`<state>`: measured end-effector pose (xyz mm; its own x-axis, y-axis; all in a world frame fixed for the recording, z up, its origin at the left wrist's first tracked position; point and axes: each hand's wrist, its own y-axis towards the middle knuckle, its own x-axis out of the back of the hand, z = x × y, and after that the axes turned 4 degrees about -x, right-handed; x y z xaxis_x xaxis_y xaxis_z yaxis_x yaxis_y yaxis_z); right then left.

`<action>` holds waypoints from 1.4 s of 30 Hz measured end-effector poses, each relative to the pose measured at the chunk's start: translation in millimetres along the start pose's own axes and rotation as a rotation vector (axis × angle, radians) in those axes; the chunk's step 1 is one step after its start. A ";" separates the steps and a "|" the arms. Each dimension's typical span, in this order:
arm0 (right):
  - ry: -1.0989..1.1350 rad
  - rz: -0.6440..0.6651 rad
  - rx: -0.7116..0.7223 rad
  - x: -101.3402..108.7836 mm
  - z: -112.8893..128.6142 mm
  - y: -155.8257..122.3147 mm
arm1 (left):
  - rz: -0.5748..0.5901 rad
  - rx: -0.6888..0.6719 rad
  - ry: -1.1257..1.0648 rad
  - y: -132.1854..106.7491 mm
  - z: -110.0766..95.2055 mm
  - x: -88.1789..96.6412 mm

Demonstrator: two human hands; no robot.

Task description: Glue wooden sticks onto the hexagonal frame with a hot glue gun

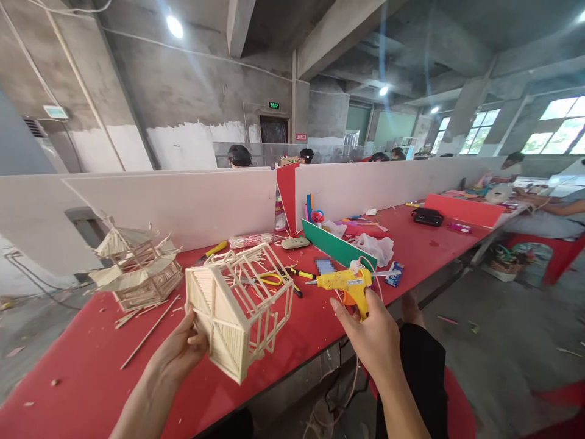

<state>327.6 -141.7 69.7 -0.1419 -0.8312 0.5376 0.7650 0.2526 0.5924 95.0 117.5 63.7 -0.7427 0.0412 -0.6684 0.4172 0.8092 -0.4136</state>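
Observation:
My left hand (pixel 183 350) grips a small house frame of pale wooden sticks (pixel 237 308) by its lower left corner and holds it tilted above the red table (pixel 91 366). My right hand (pixel 372 332) is wrapped round the handle of a yellow glue gun (pixel 345 282). The gun's nozzle points left toward the stick house, a short gap away. A cord runs from the gun down past the table edge.
A finished stick pagoda (pixel 137 268) stands at the left with loose sticks (pixel 148 329) beside it. Yellow-handled pliers (pixel 274 279), a green board (pixel 336 247), plastic bags and white dividers (pixel 192 204) lie behind. Other people sit farther along and beyond the dividers.

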 end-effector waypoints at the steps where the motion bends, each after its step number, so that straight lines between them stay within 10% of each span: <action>1: -0.059 -0.051 0.033 -2.5 3.7 0.4 | -0.015 0.001 -0.031 -0.4 2.7 1.9; 8: -0.226 -0.298 0.264 -14.3 42.9 14.8 | -0.139 0.057 -0.250 -9.6 14.7 11.2; 16: -0.302 -0.273 0.469 -14.9 71.9 32.5 | -0.219 0.043 -0.254 -29.9 0.1 24.3; 42: -0.224 -0.130 0.614 -23.7 53.2 67.7 | -0.310 -0.020 -0.287 -52.9 12.0 34.3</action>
<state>349.4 -78.5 129.0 -0.3866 -0.7679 0.5107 0.2455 0.4481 0.8596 53.7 69.1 55.3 -0.6543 -0.3685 -0.6604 0.1847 0.7690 -0.6120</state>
